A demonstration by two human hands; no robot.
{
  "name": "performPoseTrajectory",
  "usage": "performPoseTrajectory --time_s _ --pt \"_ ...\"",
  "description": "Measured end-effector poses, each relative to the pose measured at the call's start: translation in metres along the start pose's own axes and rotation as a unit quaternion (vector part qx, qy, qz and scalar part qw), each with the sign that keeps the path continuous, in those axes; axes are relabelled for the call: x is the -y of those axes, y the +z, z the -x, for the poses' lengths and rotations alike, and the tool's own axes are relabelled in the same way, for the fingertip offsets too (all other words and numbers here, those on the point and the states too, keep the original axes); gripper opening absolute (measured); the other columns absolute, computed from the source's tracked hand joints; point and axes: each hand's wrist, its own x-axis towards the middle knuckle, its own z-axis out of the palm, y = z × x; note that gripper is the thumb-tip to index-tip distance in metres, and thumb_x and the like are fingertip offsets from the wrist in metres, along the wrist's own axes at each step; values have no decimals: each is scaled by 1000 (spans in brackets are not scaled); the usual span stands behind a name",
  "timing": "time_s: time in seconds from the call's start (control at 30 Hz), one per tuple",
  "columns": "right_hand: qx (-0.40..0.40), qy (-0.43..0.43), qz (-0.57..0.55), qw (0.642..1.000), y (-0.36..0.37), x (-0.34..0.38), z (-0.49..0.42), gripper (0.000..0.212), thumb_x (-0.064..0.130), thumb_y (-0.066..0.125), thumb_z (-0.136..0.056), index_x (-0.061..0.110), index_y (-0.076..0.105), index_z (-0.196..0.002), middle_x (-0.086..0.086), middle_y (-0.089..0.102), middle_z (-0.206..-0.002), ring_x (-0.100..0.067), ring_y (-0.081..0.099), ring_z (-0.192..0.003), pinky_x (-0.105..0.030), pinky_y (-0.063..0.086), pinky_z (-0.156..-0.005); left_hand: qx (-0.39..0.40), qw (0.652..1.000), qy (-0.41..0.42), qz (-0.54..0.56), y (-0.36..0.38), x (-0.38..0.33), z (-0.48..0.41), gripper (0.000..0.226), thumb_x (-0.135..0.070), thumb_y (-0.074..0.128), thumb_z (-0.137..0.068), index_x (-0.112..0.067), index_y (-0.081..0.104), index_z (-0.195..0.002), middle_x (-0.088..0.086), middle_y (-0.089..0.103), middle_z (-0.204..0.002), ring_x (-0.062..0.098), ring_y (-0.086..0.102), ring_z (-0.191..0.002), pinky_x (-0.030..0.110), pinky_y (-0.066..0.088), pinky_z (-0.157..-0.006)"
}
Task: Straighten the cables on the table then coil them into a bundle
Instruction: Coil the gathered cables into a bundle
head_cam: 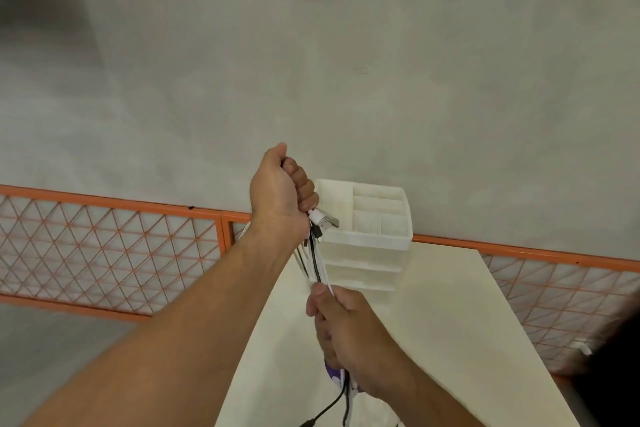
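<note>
Left hand (pixel 280 187) is clenched round the plug ends of the cables (pixel 317 263), raised above the counter (pixel 450 322) beside the white organiser (pixel 367 218). Right hand (pixel 346 322) grasps them lower down. Recommended: draw the right hand down evenly, keeping the strands taut.

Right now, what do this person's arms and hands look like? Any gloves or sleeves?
The left arm and right arm are bare to the picture's edge, no sleeves showing. The left hand and right hand wear no gloves; no watch, ring or bracelet shows on the sides the camera sees.
</note>
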Motion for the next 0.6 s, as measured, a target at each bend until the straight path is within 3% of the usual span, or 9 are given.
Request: performPoseTrajectory --time_s 0.13,0.3,0.37,0.47,0.53,0.6 --pt "-49 -27 112 992 10 -10 -8 39 41 36 -100 22 53 -70 10 37 -50 -4 30 -41 -21 26 -48 -12 998 0 65 5 3 -5 46 -29 47 -93 -22 27 -52 -6 17 -49 12 10 -41 22 11 -37" --pt "-84 -82 233 965 11 -11 -3 37 36 35 -102 26 51 -70 28 53 -50 11 47 -48 -9 33 -50 -2 1000 8 1 -9 13 -10 46 -27 45 -95 -21 27 -53 -5 17 -48 13 12 -41 23 15 -37" --pt "-94 -91 264 956 7 -9 -2 39 37 36 -101 19 58 -75 11 54 -55 4 49 -54 -12 36 -53 18 998 -1 -60 -17 15 -11 46 -27 44 -96 -21 28 -54 -4 18 -48 13 13 -42 25 17 -39" --pt "-99 -96 295 945 -7 -3 -3 40 38 40 -100 11 63 -81 6 53 -64 -7 50 -63 -21 41 -64 35 980 -13 -197 -30 20 -11 43 -26 42 -98 -19 31 -57 -1 20 -50 16 17 -45 29 22 -44" --pt "-93 -96 322 937 -19 6 -3 39 39 42 -99 12 64 -81 6 51 -60 -8 47 -58 -24 40 -61 58 956 -25 -286 -36 21 -8 41 -27 42 -98 -17 34 -59 2 28 -50 19 24 -46 31 28 -47" --pt "-92 -98 347 928 -30 16 -2 39 40 43 -98 12 63 -81 6 50 -59 -7 45 -55 -20 36 -54 101 911 -27 -398 -38 20 2 46 -30 39 -99 -8 47 -60 10 47 -51 21 41 -47 31 38 -54"
